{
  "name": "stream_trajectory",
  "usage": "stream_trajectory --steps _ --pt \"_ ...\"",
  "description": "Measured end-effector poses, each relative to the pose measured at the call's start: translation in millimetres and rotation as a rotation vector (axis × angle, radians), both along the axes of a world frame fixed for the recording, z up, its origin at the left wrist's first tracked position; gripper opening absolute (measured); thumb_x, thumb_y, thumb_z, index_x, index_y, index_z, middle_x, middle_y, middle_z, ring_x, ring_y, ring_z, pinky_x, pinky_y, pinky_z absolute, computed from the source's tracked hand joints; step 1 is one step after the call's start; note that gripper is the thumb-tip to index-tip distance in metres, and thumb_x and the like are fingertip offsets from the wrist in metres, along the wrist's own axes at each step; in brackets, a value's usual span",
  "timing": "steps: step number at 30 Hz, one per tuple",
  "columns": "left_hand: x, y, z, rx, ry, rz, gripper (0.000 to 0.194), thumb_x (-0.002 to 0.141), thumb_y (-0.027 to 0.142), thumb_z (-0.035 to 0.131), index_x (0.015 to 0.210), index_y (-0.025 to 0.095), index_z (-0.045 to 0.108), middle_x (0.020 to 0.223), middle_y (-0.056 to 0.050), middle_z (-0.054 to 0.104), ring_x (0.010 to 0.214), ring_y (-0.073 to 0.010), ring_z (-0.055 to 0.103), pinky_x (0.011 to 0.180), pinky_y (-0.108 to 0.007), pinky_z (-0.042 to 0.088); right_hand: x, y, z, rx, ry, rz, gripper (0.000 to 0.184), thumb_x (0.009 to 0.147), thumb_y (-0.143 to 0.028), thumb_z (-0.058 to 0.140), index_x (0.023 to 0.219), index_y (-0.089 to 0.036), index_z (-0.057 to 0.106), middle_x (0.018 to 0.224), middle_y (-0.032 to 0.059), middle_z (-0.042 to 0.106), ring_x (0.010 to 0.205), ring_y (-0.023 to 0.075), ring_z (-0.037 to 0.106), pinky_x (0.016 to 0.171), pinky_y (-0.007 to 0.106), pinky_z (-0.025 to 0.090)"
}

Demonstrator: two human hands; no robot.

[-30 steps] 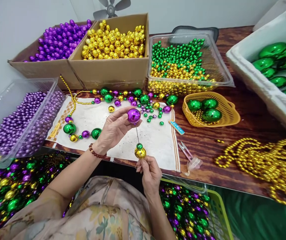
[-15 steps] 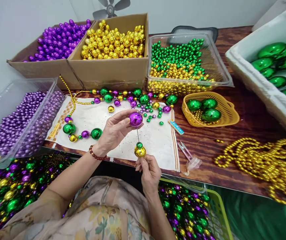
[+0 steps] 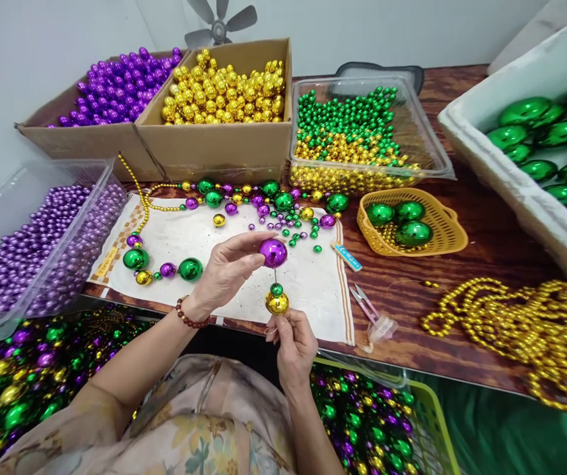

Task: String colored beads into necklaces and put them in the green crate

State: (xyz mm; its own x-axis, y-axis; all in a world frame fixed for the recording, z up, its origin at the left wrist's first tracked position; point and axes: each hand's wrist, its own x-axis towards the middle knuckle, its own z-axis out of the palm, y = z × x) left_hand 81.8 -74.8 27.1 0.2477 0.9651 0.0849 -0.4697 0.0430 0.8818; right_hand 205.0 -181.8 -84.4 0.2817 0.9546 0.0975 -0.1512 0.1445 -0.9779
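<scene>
At the fingertips of my left hand [image 3: 231, 267] is a large shiny purple bead [image 3: 273, 253], thumb on its near side and fingers behind and above. A thin needle [image 3: 275, 276] runs upright from that bead down to a small green bead [image 3: 276, 289], which sits on a gold bead [image 3: 277, 303]. Just under the gold bead, my right hand [image 3: 296, 343] pinches the needle's lower end, mostly hidden by the fingers. A bit of thread shows beside those fingers. Below lies a white cloth [image 3: 243, 300] with loose small beads and a partly strung bead strand [image 3: 191, 269].
Behind the cloth stand boxes of purple [image 3: 119, 86] and gold beads [image 3: 224, 92], and a clear bin [image 3: 372, 171]. A yellow basket [image 3: 441, 231], thread snips [image 3: 365, 305] and gold bead strands [image 3: 501, 330] lie rightward. A foam box [image 3: 481, 145] borders the right.
The purple bead has come slightly lower, nearer the green bead, so less needle shows between them. My left fingers have loosened a little around it. The view has tilted slightly.
</scene>
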Motion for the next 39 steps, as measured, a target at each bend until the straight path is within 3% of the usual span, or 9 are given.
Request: stream_trajectory --steps 8,14,24,31,35,39 --pt "-3.6 -7.5 1.9 0.072 0.008 -0.003 0.031 0.077 0.031 0.085 0.107 0.026 0.079 0.112 -0.008 0.078 0.102 -0.0213 0.072 0.092 -0.036 0.06 -1.7 2.0 3.4 0.026 0.047 -0.015 0.02 0.1 -0.035 0.056 0.087 -0.02 0.06 0.067 -0.002 0.064 0.047 0.0088 0.056 0.045 0.02 0.045" --pt "-7.9 -7.7 1.7 0.114 -0.031 -0.087 0.028 0.083 0.03 0.08 0.11 0.025 0.078 0.113 -0.008 0.077 0.1 -0.0194 0.073 0.088 -0.032 0.059 -1.4 1.5 5.0 -0.006 0.028 -0.02 0.021 0.1 -0.034 0.056 0.085 -0.02 0.059 0.067 -0.0019 0.064 0.047 0.0087 0.056 0.045 0.02 0.043" --pt "1.7 -10.0 -2.5 0.09 0.018 0.086 0.031 0.076 0.032 0.086 0.105 0.024 0.075 0.108 -0.006 0.076 0.095 -0.017 0.07 0.088 -0.031 0.06 2.3 2.4 7.0 0.051 -0.089 0.004 0.022 0.101 -0.031 0.054 0.082 -0.02 0.061 0.066 -0.0017 0.063 0.049 0.0094 0.057 0.047 0.021 0.042" --pt "-1.9 -14.6 -1.1 0.136 0.087 0.086 0.03 0.079 0.025 0.083 0.108 0.024 0.074 0.111 -0.006 0.075 0.098 -0.0167 0.071 0.089 -0.029 0.06 3.4 3.4 5.1 0.017 -0.067 0.007 0.023 0.101 -0.032 0.054 0.084 -0.02 0.061 0.066 -0.0018 0.063 0.051 0.0103 0.059 0.048 0.022 0.045" --pt "-0.6 -14.1 -6.0 0.076 0.084 0.074 0.031 0.077 0.026 0.084 0.106 0.023 0.073 0.109 -0.006 0.075 0.093 -0.0161 0.07 0.085 -0.028 0.06 -0.8 5.0 11.5 0.031 -0.011 0.03 0.02 0.101 -0.032 0.055 0.086 -0.02 0.062 0.069 -0.0021 0.064 0.051 0.0096 0.061 0.048 0.02 0.045" --pt "3.2 -9.9 -12.3 0.006 0.011 0.072 0.031 0.078 0.028 0.084 0.107 0.023 0.071 0.107 -0.003 0.072 0.089 -0.0158 0.072 0.082 -0.029 0.061 -2.1 11.9 20.4 -0.06 0.107 0.035 0.02 0.096 -0.036 0.061 0.086 -0.02 0.061 0.069 -0.0016 0.067 0.048 0.0097 0.061 0.046 0.02 0.047"
